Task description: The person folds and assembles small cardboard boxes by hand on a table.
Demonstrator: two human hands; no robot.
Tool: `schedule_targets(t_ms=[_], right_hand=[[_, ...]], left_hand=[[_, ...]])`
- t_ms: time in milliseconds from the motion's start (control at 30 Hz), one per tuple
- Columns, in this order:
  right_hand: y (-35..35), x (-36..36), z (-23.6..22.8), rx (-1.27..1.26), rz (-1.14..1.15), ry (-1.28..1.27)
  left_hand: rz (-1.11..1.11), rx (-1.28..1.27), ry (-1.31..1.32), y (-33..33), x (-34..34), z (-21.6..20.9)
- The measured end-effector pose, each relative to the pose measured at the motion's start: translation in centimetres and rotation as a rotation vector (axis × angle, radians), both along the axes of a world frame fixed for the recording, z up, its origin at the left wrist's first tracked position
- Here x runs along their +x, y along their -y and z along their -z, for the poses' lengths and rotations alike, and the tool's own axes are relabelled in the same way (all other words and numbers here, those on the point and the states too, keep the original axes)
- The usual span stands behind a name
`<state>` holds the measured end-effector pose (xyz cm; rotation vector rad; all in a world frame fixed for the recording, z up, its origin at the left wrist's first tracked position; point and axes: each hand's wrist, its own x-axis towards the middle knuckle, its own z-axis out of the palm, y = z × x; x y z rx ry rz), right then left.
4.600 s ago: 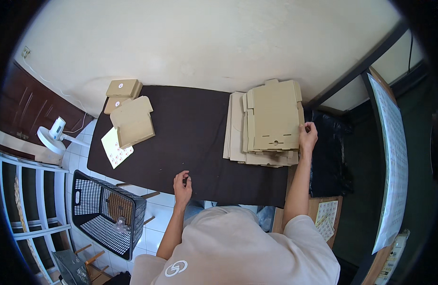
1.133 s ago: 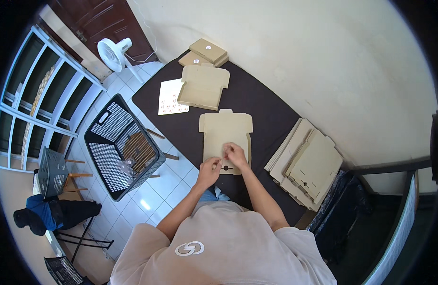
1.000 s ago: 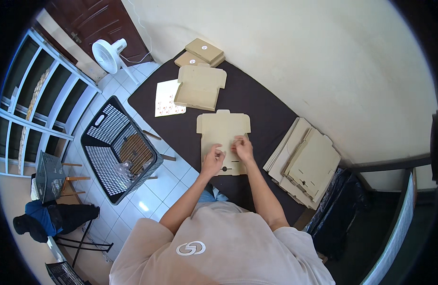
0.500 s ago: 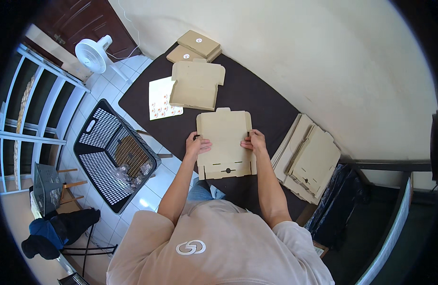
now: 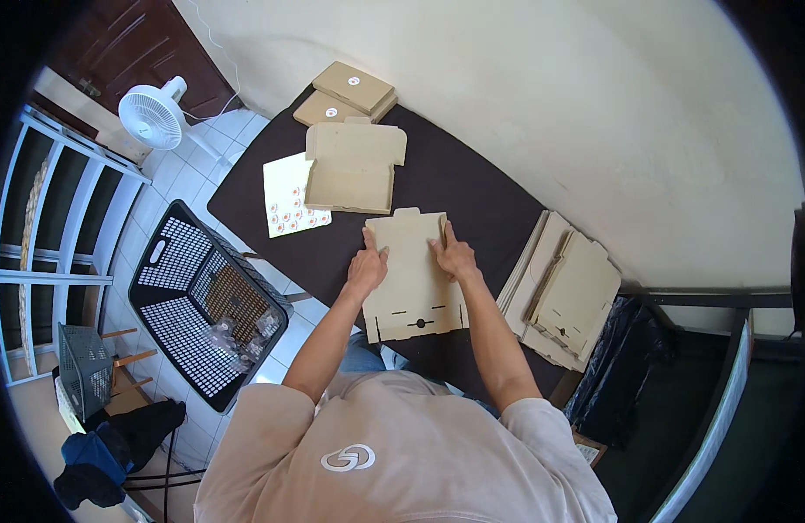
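Note:
A flat-lying cardboard mailer box (image 5: 411,275), partly folded, is on the dark table right in front of me. My left hand (image 5: 368,266) is at its left edge, index finger stretched along the upper side and thumb on the panel. On the opposite edge my right hand (image 5: 455,256) grips the upper side flap in the same way, index outside and thumb inside. Small slots and a dark round hole mark the near end of the box. Just beyond it sits an open, folded box (image 5: 348,185) with its lid up, beside a white sticker sheet (image 5: 285,196) bearing round stickers.
Closed boxes (image 5: 354,84) are stacked at the table's far end. Several flat box blanks (image 5: 577,292) lie piled on the right. A black plastic basket (image 5: 171,301) holding clear bags stands left of the table, with a white fan (image 5: 151,117) beyond. A wall borders the table's far right.
Both hands have moved up along the box's sides toward its far end, and their index fingers now point forward. The far side flaps look folded upward. The view has shifted slightly.

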<state>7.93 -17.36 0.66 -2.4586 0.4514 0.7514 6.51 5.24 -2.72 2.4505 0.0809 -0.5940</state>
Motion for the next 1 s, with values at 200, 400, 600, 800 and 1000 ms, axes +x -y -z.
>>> schedule_targets(t_ms=[200, 400, 600, 800, 1000], right_hand=[[-0.2, 2.1, -0.4, -0.091, -0.062, -0.102], [1.2, 0.6, 0.4, -0.080, -0.093, -0.014], [2.7, -3.3, 0.8, -0.072, -0.184, 0.214], [-0.1, -1.6, -3.1, -0.049, -0.378, 0.175], [-4.9, 4.8, -1.0, -0.041, -0.311, 0.376]], left_hand=[[-0.106, -0.179, -0.252, 0.5, 1.5, -4.6], [-0.138, -0.296, -0.243, -0.1, 0.4, -5.1], [-0.027, -0.190, 0.140, -1.2, -3.5, -0.5], [-0.265, -0.552, 0.296, -0.8, -7.7, -0.1], [-0.111, -0.437, 0.345, -0.1, -7.5, -0.3]])
